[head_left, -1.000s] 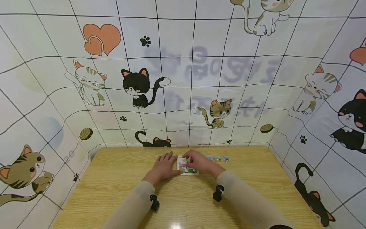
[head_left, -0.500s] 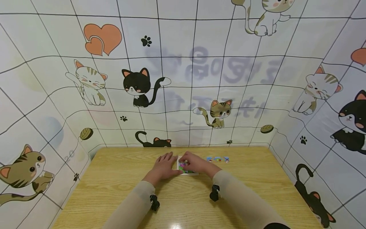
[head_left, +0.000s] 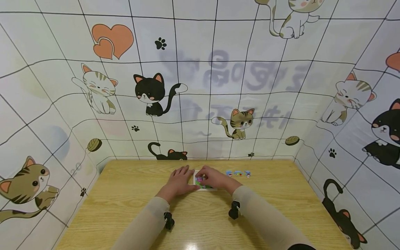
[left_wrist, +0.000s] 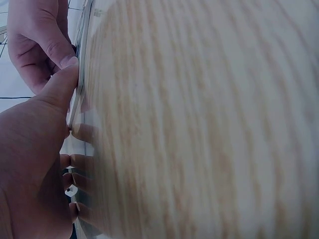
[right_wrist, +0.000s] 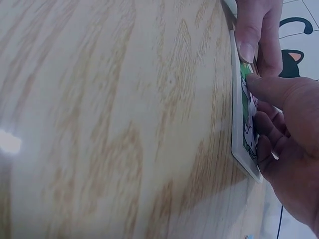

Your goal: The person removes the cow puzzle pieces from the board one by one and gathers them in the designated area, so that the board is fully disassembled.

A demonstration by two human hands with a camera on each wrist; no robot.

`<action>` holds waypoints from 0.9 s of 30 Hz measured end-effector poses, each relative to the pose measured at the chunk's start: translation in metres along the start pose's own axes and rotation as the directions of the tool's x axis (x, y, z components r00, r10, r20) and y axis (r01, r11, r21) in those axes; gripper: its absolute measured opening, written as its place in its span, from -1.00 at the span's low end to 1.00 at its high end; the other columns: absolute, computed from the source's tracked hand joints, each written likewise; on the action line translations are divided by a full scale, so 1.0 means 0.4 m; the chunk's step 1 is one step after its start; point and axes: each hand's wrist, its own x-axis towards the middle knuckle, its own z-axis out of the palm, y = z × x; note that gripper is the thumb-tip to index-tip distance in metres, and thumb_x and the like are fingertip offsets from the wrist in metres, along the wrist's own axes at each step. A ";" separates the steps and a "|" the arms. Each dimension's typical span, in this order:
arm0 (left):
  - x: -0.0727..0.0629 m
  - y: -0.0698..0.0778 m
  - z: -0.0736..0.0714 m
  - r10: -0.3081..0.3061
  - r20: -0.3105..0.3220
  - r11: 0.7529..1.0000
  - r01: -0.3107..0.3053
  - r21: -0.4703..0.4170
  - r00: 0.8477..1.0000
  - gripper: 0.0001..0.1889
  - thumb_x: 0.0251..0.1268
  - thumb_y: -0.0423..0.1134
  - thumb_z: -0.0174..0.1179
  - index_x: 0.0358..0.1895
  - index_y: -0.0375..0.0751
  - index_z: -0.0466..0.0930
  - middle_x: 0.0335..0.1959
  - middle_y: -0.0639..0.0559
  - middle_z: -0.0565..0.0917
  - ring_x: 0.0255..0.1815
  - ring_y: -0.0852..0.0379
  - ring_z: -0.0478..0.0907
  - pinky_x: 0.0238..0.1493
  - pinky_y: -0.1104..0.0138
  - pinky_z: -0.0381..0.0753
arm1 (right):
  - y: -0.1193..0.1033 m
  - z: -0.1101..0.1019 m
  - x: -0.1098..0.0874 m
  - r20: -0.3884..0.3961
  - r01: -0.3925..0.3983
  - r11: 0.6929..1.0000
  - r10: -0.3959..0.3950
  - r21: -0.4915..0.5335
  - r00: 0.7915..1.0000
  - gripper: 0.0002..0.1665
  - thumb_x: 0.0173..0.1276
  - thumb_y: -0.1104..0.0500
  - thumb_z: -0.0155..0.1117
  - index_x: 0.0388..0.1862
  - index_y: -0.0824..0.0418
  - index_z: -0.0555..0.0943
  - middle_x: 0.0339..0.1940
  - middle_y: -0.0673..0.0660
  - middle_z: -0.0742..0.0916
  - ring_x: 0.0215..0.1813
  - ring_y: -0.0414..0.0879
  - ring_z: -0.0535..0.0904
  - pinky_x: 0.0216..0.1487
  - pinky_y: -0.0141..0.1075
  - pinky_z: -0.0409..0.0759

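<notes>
A small jigsaw puzzle in a white tray lies near the far edge of the table, with a green, pink and white picture in it. My left hand lies with fingers spread on the wood at the tray's left, its thumb resting on the near left corner. Over the upper left of the tray, my right hand brings thumb and curled fingertips together; it appears to pinch a puzzle piece there, which the fingers hide. Several fingers of that hand bend close against the picture in the right wrist view.
To the right of the tray, loose blue puzzle pieces lie in a row on the wooden table. Behind the table hangs a white cloth printed with cats and grid lines. Similar cloth stands along both sides.
My right hand has shifted slightly left and down over the tray, its fingertips closing together, then stayed almost still. The left hand keeps its place.
</notes>
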 end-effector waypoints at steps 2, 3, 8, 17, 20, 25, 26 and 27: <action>0.001 -0.002 0.000 -0.002 0.002 1.000 0.002 0.006 1.000 -0.06 0.48 0.47 0.27 0.75 0.07 0.32 0.81 -0.17 0.14 0.81 -0.27 0.04 0.72 -0.30 0.01 | -0.001 0.001 0.000 0.000 0.000 1.000 0.000 0.001 1.000 -0.62 0.63 0.23 0.43 0.36 0.20 0.73 0.06 0.09 0.64 -0.10 -0.13 0.53 0.06 -0.16 0.61; 0.001 -0.003 0.000 0.000 0.001 1.000 0.000 0.007 1.000 -0.06 0.47 0.47 0.28 0.75 0.07 0.32 0.81 -0.17 0.14 0.80 -0.27 0.05 0.71 -0.31 0.02 | -0.002 0.001 0.000 -0.001 0.000 1.000 0.000 0.000 1.000 -0.62 0.63 0.23 0.43 0.36 0.20 0.73 0.05 0.10 0.64 -0.10 -0.13 0.53 0.06 -0.16 0.62; 0.003 -0.002 0.002 -0.002 0.002 1.000 0.002 0.015 1.000 -0.06 0.48 0.47 0.27 0.75 0.07 0.32 0.81 -0.18 0.14 0.80 -0.27 0.04 0.72 -0.30 0.02 | -0.003 0.004 -0.003 -0.011 0.002 1.000 -0.002 0.010 1.000 -0.60 0.62 0.24 0.43 0.37 0.20 0.69 0.09 0.12 0.64 -0.06 -0.11 0.56 0.08 -0.13 0.64; 0.008 -0.016 0.012 0.035 -0.016 0.999 -0.035 -0.022 0.999 -0.04 0.45 0.48 0.28 0.73 0.00 0.34 0.79 -0.26 0.16 0.79 -0.34 0.06 0.68 -0.37 0.03 | -0.009 0.007 -0.010 -0.034 0.011 0.999 -0.009 0.046 0.999 -0.60 0.62 0.27 0.44 0.36 0.21 0.64 0.14 0.18 0.67 0.01 -0.07 0.62 0.11 -0.11 0.67; 0.016 -0.029 0.025 0.050 -0.021 0.998 -0.050 -0.033 0.999 -0.01 0.43 0.53 0.26 0.74 0.01 0.34 0.80 -0.26 0.15 0.78 -0.35 0.05 0.67 -0.39 0.03 | -0.015 0.006 -0.013 -0.041 0.013 0.999 -0.011 0.046 0.999 -0.59 0.61 0.27 0.44 0.36 0.21 0.64 0.14 0.19 0.68 -0.01 -0.09 0.62 0.09 -0.13 0.68; 0.008 -0.017 0.011 0.041 -0.015 0.998 -0.042 -0.040 0.999 -0.03 0.44 0.47 0.31 0.72 -0.04 0.36 0.78 -0.28 0.18 0.77 -0.37 0.08 0.66 -0.39 0.05 | -0.017 0.005 -0.017 -0.048 0.025 0.998 -0.022 0.059 0.999 -0.58 0.61 0.30 0.44 0.37 0.22 0.64 0.15 0.18 0.69 0.00 -0.10 0.65 0.10 -0.14 0.70; 0.007 -0.014 0.008 0.039 -0.013 0.999 -0.039 -0.038 0.999 -0.04 0.45 0.45 0.32 0.72 -0.05 0.36 0.78 -0.28 0.18 0.77 -0.37 0.08 0.67 -0.39 0.04 | -0.017 0.005 -0.017 -0.050 0.030 0.997 -0.027 0.064 0.998 -0.58 0.61 0.31 0.44 0.37 0.23 0.63 0.14 0.19 0.69 0.01 -0.10 0.66 0.10 -0.13 0.71; 0.003 -0.008 0.002 0.034 -0.011 0.999 -0.035 -0.033 0.999 -0.05 0.46 0.43 0.32 0.72 -0.06 0.36 0.78 -0.29 0.18 0.77 -0.37 0.08 0.67 -0.39 0.04 | -0.016 0.005 -0.017 -0.050 0.031 0.997 -0.028 0.065 0.998 -0.57 0.60 0.31 0.44 0.38 0.22 0.63 0.14 0.18 0.70 0.01 -0.10 0.67 0.11 -0.14 0.72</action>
